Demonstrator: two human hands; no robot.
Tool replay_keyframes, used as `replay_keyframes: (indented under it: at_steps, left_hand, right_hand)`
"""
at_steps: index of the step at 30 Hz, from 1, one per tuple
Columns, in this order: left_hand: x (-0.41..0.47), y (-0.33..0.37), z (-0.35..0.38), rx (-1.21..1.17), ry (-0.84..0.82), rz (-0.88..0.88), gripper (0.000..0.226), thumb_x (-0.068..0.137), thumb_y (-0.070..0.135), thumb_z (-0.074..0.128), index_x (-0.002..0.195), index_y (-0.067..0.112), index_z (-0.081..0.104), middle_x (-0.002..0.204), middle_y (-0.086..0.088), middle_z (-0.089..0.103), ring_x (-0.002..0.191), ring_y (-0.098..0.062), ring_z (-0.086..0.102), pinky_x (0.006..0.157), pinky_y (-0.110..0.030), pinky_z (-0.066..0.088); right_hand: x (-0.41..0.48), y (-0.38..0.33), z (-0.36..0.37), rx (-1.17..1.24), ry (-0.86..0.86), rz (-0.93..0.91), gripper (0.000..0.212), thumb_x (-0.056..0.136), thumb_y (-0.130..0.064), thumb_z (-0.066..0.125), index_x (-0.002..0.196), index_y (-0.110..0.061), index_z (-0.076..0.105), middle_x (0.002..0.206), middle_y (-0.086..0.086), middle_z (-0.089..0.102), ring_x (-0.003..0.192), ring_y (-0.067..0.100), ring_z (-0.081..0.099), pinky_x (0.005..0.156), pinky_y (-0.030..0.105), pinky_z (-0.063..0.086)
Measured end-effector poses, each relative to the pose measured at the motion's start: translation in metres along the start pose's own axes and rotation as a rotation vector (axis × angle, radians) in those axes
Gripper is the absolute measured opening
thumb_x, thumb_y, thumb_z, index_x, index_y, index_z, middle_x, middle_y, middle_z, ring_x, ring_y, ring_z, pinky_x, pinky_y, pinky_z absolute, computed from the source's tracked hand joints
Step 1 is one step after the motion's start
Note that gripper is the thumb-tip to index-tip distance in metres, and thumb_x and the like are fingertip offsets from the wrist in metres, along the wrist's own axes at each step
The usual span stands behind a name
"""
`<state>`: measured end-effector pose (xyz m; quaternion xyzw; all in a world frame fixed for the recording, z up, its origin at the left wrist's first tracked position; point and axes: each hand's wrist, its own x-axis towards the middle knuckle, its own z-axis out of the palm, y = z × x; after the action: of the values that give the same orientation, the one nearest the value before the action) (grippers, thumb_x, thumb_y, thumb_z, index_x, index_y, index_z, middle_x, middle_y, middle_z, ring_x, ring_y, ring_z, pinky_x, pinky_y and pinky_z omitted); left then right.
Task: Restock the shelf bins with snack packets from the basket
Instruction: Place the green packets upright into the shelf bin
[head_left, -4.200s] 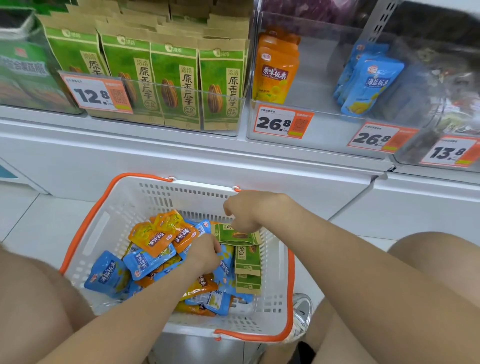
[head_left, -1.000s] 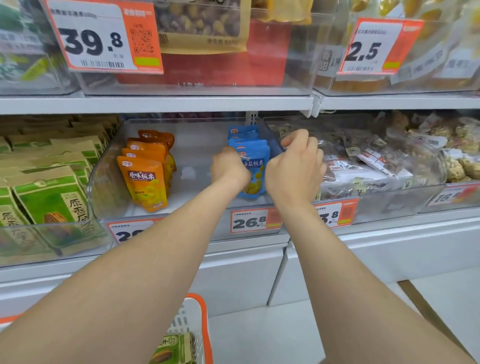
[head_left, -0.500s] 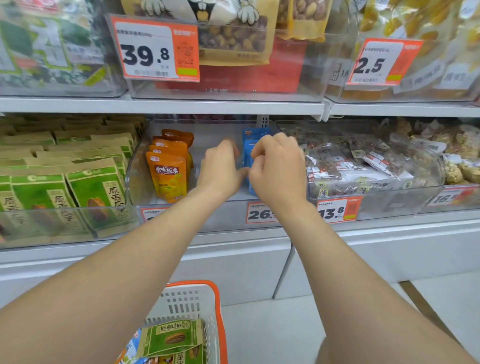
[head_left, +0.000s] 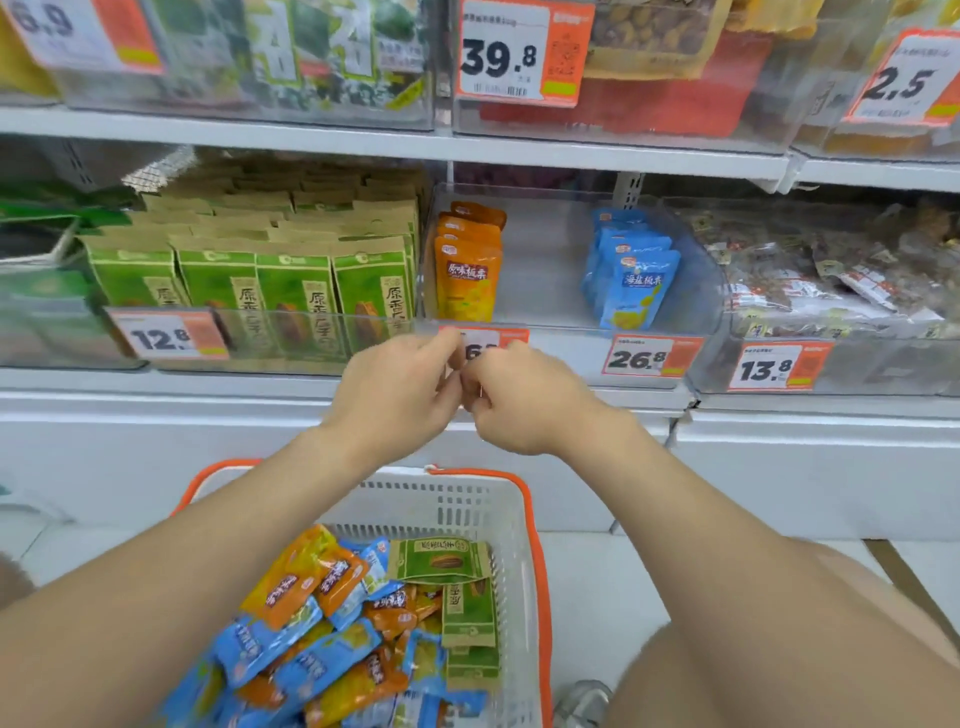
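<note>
Left hand (head_left: 400, 387) and right hand (head_left: 524, 400) touched at the fingertips, curled (nothing visible in either), before the bin (head_left: 550, 325); snack packets (head_left: 322, 639) lay directly below in the basket (head_left: 540, 571), nearer the left.

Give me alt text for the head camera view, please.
A left hand and right hand meet in front of a clear shelf bin holding orange packets and blue packets. Below, a white basket holds mixed snack packets.

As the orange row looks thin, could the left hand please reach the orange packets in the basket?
Likely yes: the left hand hovers just above the open basket, and orange packets lie uncovered on top inside it.
</note>
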<state>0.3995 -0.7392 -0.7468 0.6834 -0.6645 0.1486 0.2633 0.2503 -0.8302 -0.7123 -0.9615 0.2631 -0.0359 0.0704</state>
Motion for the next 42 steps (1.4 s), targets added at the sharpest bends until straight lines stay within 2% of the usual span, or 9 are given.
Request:
replay_keyframes:
  at_steps: [7,11,15,23,26,31,36,38,42]
  left_hand:
    - [-0.079,-0.024,0.024,0.051,-0.684,-0.115,0.008,0.094,0.031,0.051,0.094,0.032,0.059,0.087,0.005,0.066,0.084,-0.025,0.064,0.063,-0.034,0.046]
    - [-0.111,-0.026,0.055,0.025,-0.941,-0.151,0.024,0.099,0.030,0.049,0.114,0.027,0.068,0.111,-0.001,0.069,0.099,-0.027,0.065,0.082,-0.039,0.057]
    - [-0.143,-0.035,0.089,0.048,-1.083,-0.221,0.026,0.101,0.023,0.048,0.118,0.021,0.067,0.113,-0.004,0.068,0.101,-0.028,0.067,0.084,-0.044,0.060]
    - [-0.174,-0.061,0.133,-0.030,-1.242,-0.405,0.040,0.106,0.023,0.043,0.146,0.027,0.046,0.137,-0.007,0.059,0.112,-0.027,0.063,0.096,-0.044,0.056]
    - [-0.174,-0.067,0.150,-0.078,-1.264,-0.487,0.049,0.106,0.023,0.043,0.154,0.028,0.034,0.143,-0.010,0.057,0.114,-0.029,0.063,0.097,-0.046,0.055]
    - [-0.171,-0.068,0.163,-0.430,-1.274,-0.696,0.063,0.104,0.006,0.044,0.160,0.026,0.023,0.102,-0.010,0.061,0.063,-0.016,0.053,0.050,-0.026,0.042]
    - [-0.168,-0.077,0.168,-0.427,-1.048,-0.673,0.038,0.106,0.014,0.053,0.143,0.011,0.057,0.143,-0.010,0.057,0.125,-0.025,0.057,0.105,-0.034,0.048]
    - [-0.166,-0.076,0.166,-0.458,-0.896,-0.697,0.028,0.105,0.021,0.060,0.129,0.011,0.070,0.129,-0.007,0.067,0.115,-0.022,0.063,0.100,-0.034,0.051]
    - [-0.159,-0.070,0.157,-0.457,-0.574,-0.740,0.011,0.096,0.020,0.072,0.096,0.017,0.082,0.091,0.006,0.076,0.082,-0.004,0.067,0.069,-0.009,0.044]
  right_hand:
    - [-0.011,-0.039,0.060,-0.050,-0.335,-0.018,0.027,0.094,-0.020,0.050,0.110,-0.026,0.070,0.111,0.008,0.068,0.100,0.034,0.065,0.080,0.040,0.056]
    - [-0.027,-0.040,0.085,-0.148,-0.445,-0.007,0.027,0.099,-0.019,0.053,0.121,-0.020,0.068,0.118,0.007,0.063,0.096,0.031,0.062,0.080,0.038,0.053]
    - [-0.037,-0.050,0.102,-0.237,-0.468,-0.044,0.010,0.097,-0.020,0.056,0.106,-0.018,0.061,0.108,0.005,0.065,0.085,0.027,0.056,0.077,0.039,0.057]
    - [-0.011,-0.046,0.119,-0.137,-0.403,-0.033,0.027,0.097,-0.019,0.051,0.120,-0.020,0.065,0.111,0.007,0.063,0.093,0.031,0.064,0.078,0.041,0.058]
    - [0.002,-0.039,0.128,-0.104,-0.367,-0.023,0.022,0.098,-0.020,0.052,0.115,-0.018,0.065,0.107,0.008,0.061,0.088,0.031,0.060,0.074,0.039,0.054]
    - [0.015,-0.030,0.132,-0.074,-0.386,0.004,0.019,0.096,-0.020,0.053,0.111,-0.018,0.066,0.101,0.006,0.062,0.087,0.032,0.063,0.075,0.041,0.057]
    - [0.027,-0.025,0.131,-0.065,-0.347,0.030,0.025,0.098,-0.019,0.052,0.120,-0.019,0.064,0.111,0.006,0.063,0.095,0.033,0.063,0.071,0.036,0.047]
    - [0.030,-0.027,0.127,-0.059,-0.327,0.039,0.025,0.099,-0.020,0.050,0.120,-0.018,0.064,0.113,0.007,0.062,0.097,0.033,0.063,0.071,0.036,0.045]
    - [0.031,-0.032,0.116,-0.064,-0.312,0.064,0.022,0.101,-0.024,0.051,0.119,-0.018,0.063,0.112,0.007,0.062,0.092,0.032,0.060,0.072,0.036,0.046]
